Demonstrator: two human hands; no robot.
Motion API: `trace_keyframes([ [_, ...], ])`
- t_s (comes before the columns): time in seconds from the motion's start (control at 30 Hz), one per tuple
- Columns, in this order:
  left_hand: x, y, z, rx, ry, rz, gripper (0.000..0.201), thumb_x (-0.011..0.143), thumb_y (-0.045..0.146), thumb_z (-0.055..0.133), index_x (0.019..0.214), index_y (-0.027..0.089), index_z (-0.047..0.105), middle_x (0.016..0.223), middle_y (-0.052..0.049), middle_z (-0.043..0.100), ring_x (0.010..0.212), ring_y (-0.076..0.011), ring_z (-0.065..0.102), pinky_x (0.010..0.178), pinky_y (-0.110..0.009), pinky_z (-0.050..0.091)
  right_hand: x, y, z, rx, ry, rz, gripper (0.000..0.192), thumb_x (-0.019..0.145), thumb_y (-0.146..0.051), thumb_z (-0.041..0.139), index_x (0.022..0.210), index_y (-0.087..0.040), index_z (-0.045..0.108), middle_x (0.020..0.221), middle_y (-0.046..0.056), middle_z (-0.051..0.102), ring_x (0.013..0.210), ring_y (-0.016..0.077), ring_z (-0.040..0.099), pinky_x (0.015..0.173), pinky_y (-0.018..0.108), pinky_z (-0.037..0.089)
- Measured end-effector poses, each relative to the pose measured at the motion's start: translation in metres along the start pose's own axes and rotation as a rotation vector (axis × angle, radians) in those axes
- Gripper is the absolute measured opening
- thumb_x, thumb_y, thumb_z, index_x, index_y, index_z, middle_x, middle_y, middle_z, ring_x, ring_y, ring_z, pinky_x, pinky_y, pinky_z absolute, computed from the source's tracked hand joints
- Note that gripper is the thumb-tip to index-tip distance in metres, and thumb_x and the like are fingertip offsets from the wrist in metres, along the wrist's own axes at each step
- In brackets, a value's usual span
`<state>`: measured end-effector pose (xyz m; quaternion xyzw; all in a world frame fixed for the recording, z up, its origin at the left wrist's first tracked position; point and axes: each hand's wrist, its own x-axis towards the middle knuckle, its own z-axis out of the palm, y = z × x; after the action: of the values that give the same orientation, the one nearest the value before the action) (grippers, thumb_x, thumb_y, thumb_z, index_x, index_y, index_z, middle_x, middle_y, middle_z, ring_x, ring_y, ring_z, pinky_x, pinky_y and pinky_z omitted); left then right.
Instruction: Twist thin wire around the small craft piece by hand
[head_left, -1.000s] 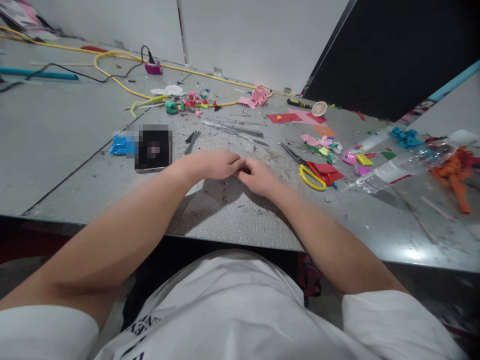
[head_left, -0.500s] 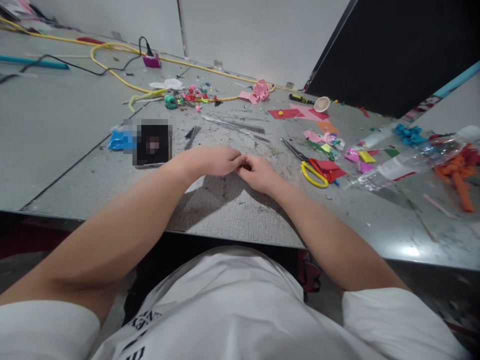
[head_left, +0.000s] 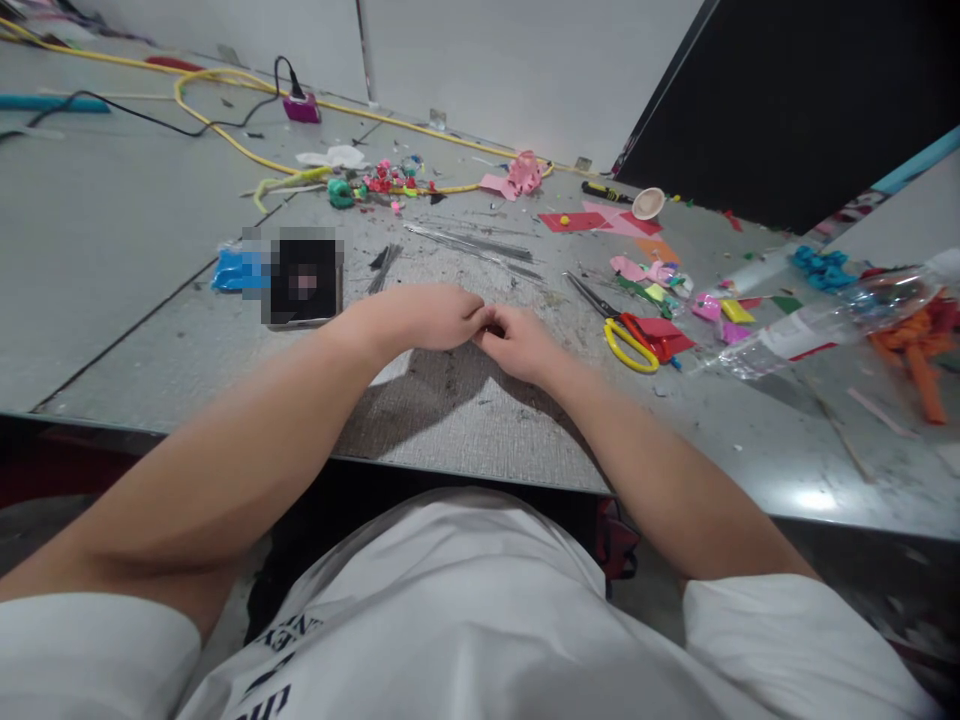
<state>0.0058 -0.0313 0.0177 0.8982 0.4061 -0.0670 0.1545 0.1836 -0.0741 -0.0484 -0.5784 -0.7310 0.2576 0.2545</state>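
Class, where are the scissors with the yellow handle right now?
In the head view, the scissors lie on the table to the right of the right hand, between it and the clear plastic bottle.

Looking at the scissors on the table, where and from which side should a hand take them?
Probably by the yellow loop, from the near side, right of the right hand: the scissors lie with their dark blades pointing away and left, leaving that loop uncovered and nearer the person.
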Motion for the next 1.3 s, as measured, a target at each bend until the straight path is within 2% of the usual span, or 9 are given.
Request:
trace_keyframes([
  [0.17, -0.0017, 0.0024, -0.002, 0.023, 0.0, 0.005, 0.055, 0.11, 0.049, 0.031, 0.113, 0.022, 0.078, 0.117, -0.012, 0.082, 0.102, -0.0284, 0.073, 0.085, -0.036, 0.047, -0.0006, 0.0, 0.0003, 0.013, -0.002, -0.003, 0.019, 0.095, -0.025, 0.062, 0.104, -0.02, 0.078, 0.086, 0.005, 0.072, 0.079, 0.0213, 0.062, 0.078, 0.037, 0.048],
  [0.4, -0.0006, 0.0023, -0.0028, 0.024, -0.002, 0.025, 0.054, 0.111, 0.047, 0.03, 0.111, 0.022, 0.077, 0.12, -0.012, 0.083, 0.102, -0.0269, 0.073, 0.086, -0.035, 0.048, -0.0002, 0.0022, 0.0025, 0.021, 0.02, 0.001, 0.02, 0.095, -0.025, 0.063, 0.107, -0.021, 0.078, 0.087, 0.005, 0.073, 0.08, 0.0218, 0.063, 0.079, 0.037, 0.049],
  [0.77, 0.0003, 0.0018, -0.003, 0.001, -0.021, 0.016, 0.06, 0.11, 0.049, 0.028, 0.121, 0.019, 0.079, 0.12, -0.015, 0.082, 0.106, -0.0304, 0.073, 0.092, -0.039, 0.05, -0.0008, 0.0014, 0.0023, -0.049, 0.037, 0.0, 0.012, 0.096, -0.029, 0.064, 0.09, -0.022, 0.072, 0.081, 0.004, 0.071, 0.076, 0.0206, 0.06, 0.072, 0.035, 0.044],
  [1.03, -0.0023, 0.0039, -0.0044, 0.01, -0.017, 0.011, 0.062, 0.111, 0.049, 0.027, 0.122, 0.018, 0.079, 0.122, -0.015, 0.082, 0.108, -0.0306, 0.074, 0.094, -0.039, 0.051, 0.0, 0.0009, 0.002, -0.007, 0.021, 0.015, 0.012, 0.096, -0.028, 0.064, 0.098, -0.021, 0.073, 0.087, 0.005, 0.074, 0.079, 0.0216, 0.063, 0.074, 0.036, 0.046],
  [1.3, 0.0015, -0.0032, -0.0005, -0.006, -0.003, 0.024, 0.063, 0.11, 0.056, 0.028, 0.12, 0.02, 0.079, 0.121, -0.015, 0.082, 0.106, -0.031, 0.074, 0.089, -0.039, 0.052, -0.0011, 0.0032, 0.0035, 0.004, 0.031, 0.015, 0.013, 0.097, -0.03, 0.065, 0.102, -0.021, 0.074, 0.088, 0.005, 0.074, 0.081, 0.0216, 0.063, 0.075, 0.036, 0.046],
])
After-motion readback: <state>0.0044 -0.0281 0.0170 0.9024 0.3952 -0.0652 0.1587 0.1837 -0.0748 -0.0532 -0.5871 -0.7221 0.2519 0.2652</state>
